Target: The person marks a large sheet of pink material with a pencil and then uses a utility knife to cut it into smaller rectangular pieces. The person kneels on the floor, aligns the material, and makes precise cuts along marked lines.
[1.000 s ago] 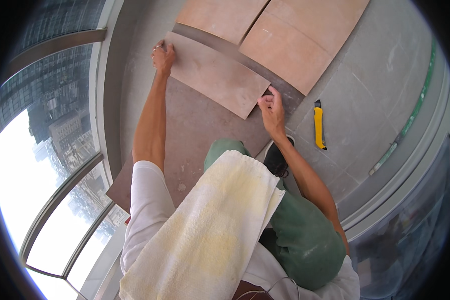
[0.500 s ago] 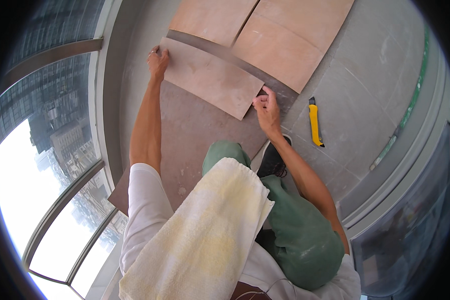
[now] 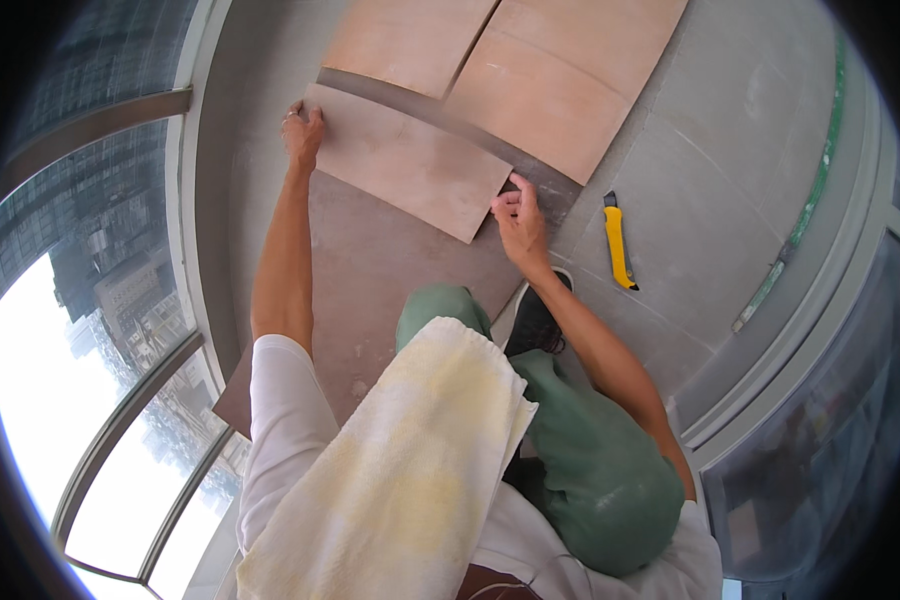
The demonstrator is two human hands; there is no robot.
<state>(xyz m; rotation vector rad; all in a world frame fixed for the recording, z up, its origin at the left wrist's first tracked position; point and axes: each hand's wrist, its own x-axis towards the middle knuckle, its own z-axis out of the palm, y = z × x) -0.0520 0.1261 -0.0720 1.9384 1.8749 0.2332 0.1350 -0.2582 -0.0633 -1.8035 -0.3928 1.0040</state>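
The narrow board (image 3: pixel 410 162) is seen spanning the space between the two hands, above the large brown board (image 3: pixel 400 250); its left end is touched by the left hand (image 3: pixel 303 135) and its right end by the bent digits of the right hand (image 3: pixel 520 222), but whether either hand is clamped on it cannot be told. Beyond both hands, two orange-tan boards are noted. To the right of the right hand, a yellow knife (image 3: pixel 620 242) is observed on the grey floor (image 3: pixel 710 230).
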